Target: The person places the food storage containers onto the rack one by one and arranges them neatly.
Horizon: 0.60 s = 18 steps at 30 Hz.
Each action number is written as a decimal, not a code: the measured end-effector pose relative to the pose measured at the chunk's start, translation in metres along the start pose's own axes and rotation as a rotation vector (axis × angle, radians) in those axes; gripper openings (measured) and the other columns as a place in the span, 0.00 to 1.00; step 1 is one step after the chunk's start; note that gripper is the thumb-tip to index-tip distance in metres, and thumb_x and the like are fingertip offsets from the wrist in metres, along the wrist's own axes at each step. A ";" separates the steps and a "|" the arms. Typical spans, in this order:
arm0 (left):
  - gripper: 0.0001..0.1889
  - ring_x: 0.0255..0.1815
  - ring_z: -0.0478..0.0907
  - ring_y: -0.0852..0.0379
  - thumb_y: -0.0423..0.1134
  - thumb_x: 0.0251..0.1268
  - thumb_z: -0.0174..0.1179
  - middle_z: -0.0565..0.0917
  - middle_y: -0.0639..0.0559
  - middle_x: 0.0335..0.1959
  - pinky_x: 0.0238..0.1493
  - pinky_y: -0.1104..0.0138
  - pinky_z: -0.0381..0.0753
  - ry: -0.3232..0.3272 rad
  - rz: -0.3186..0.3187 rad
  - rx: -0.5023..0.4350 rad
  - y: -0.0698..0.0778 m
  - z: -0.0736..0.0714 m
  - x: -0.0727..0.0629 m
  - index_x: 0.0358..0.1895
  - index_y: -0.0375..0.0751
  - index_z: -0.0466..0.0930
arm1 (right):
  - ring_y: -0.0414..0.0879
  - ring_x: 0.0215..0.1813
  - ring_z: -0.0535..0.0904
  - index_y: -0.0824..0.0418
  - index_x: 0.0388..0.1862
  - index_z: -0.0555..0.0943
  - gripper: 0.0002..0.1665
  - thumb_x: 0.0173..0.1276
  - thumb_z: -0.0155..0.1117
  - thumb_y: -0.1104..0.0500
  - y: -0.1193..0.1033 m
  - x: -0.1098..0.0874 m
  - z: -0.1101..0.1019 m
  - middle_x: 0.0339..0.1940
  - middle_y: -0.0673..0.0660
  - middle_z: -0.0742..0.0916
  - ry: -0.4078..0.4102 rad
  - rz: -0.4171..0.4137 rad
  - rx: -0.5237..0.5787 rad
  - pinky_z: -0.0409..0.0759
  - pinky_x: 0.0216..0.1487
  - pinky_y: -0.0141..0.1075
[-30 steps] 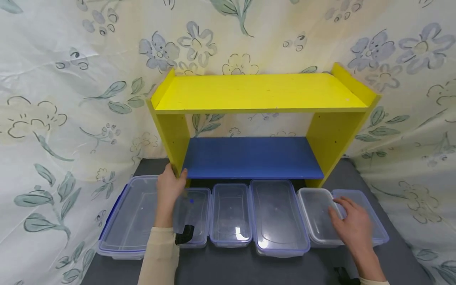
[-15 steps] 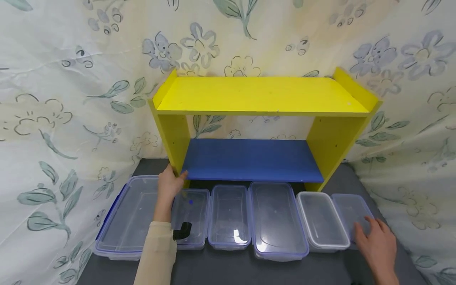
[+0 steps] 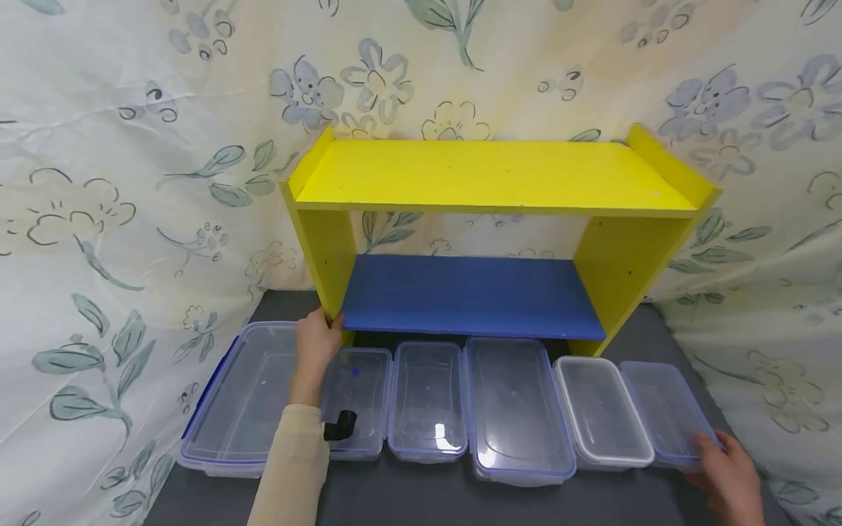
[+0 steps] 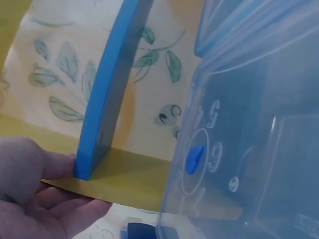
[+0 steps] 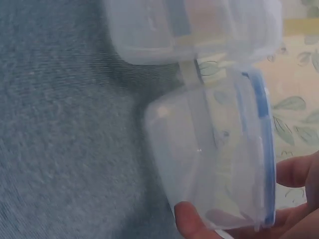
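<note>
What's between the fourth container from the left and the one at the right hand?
Just the white-rimmed container, seen in the head view between the fourth container and the outermost container at the right hand.

Head view bright, glare on lid [image 3: 428,400]; wrist views dimmer, bluish, soft; shadow beside tub [image 5: 214,154].
</note>
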<state>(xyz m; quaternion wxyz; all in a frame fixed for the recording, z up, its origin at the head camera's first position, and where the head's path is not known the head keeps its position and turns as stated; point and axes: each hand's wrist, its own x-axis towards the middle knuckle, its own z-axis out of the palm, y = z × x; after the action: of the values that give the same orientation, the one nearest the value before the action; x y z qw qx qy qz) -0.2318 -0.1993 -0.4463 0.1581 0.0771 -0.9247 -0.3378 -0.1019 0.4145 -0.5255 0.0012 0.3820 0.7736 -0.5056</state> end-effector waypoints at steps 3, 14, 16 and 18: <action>0.12 0.22 0.77 0.44 0.39 0.67 0.60 0.83 0.35 0.26 0.25 0.56 0.75 0.017 0.010 0.011 0.001 0.002 -0.001 0.33 0.30 0.78 | 0.31 0.22 0.74 0.69 0.78 0.41 0.44 0.75 0.41 0.46 0.003 0.002 -0.006 0.70 0.79 0.58 -0.043 0.042 0.111 0.84 0.29 0.39; 0.11 0.22 0.77 0.44 0.38 0.68 0.59 0.83 0.35 0.27 0.26 0.55 0.75 0.022 0.028 0.010 0.000 0.003 0.001 0.35 0.30 0.78 | 0.25 0.23 0.72 0.59 0.79 0.48 0.46 0.72 0.49 0.39 0.015 0.012 -0.010 0.71 0.68 0.69 -0.027 0.116 0.175 0.75 0.25 0.26; 0.11 0.22 0.77 0.44 0.39 0.68 0.59 0.83 0.36 0.26 0.26 0.55 0.75 0.024 0.037 0.008 -0.001 0.004 0.001 0.34 0.31 0.78 | 0.26 0.29 0.77 0.53 0.79 0.49 0.46 0.70 0.52 0.37 0.018 0.013 -0.011 0.68 0.57 0.76 -0.009 0.130 0.215 0.75 0.27 0.25; 0.11 0.22 0.77 0.44 0.38 0.68 0.58 0.83 0.35 0.26 0.26 0.56 0.75 0.024 0.042 -0.004 -0.002 0.005 0.000 0.34 0.30 0.78 | 0.23 0.32 0.77 0.49 0.78 0.51 0.45 0.69 0.54 0.36 0.021 0.014 -0.010 0.65 0.42 0.75 -0.002 0.133 0.277 0.76 0.29 0.24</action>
<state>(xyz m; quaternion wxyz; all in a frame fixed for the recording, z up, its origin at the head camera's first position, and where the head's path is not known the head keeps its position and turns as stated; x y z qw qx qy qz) -0.2337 -0.1984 -0.4510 0.1764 0.0613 -0.9234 -0.3354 -0.0957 0.4351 -0.5423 -0.0171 0.4284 0.6694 -0.6067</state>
